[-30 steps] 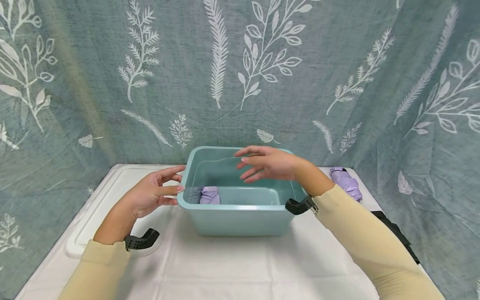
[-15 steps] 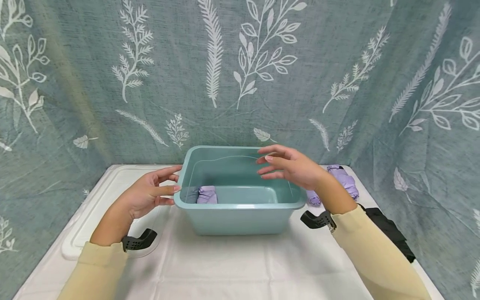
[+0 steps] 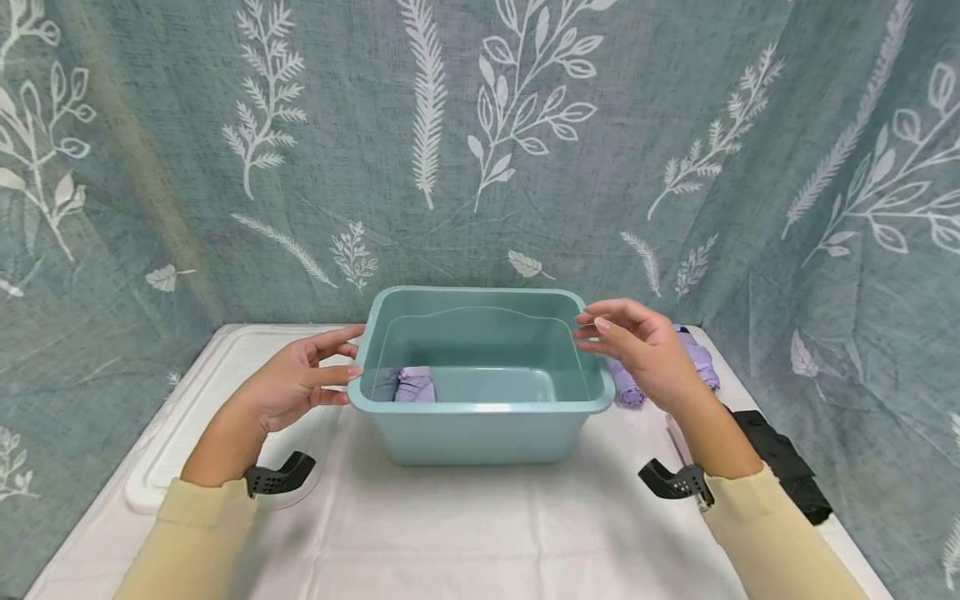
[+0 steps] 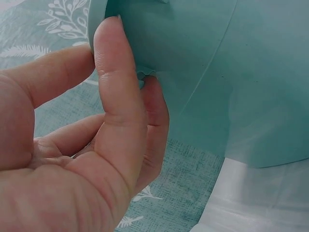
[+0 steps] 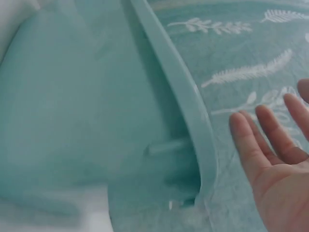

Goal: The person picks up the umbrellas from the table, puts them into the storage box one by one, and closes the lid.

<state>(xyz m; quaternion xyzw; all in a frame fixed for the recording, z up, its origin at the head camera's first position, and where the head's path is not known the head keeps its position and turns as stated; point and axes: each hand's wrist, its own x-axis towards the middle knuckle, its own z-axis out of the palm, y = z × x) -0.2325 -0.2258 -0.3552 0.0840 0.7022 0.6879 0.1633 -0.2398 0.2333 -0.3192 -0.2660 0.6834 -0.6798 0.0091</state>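
Note:
A teal plastic tub (image 3: pixel 480 435) stands at the middle of the table against the back curtain. At its left end my left hand (image 3: pixel 292 385) pinches the rim; the left wrist view has the thumb (image 4: pixel 115 72) over the rim and fingers underneath. My right hand (image 3: pixel 637 346) is held at the right end of the tub with fingers spread and nothing in them. In the right wrist view these fingers (image 5: pixel 248 140) are a little apart from the rim (image 5: pixel 193 104). Inside the tub, at the left, lie a folded purple cloth (image 3: pixel 416 385) and a grey one (image 3: pixel 383 385).
A white lid (image 3: pixel 180 425) lies flat on the left of the table. Beyond my right hand are rolled purple cloths (image 3: pixel 628 388), partly covered by it. Folded black cloth (image 3: pixel 783 458) lies by the right edge. Patterned curtain (image 3: pixel 450 167) encloses the back and sides.
My right hand has moved from over the tub's inside out to the right, beyond its right rim, uncovering a rolled purple cloth. My left hand stays at the left rim.

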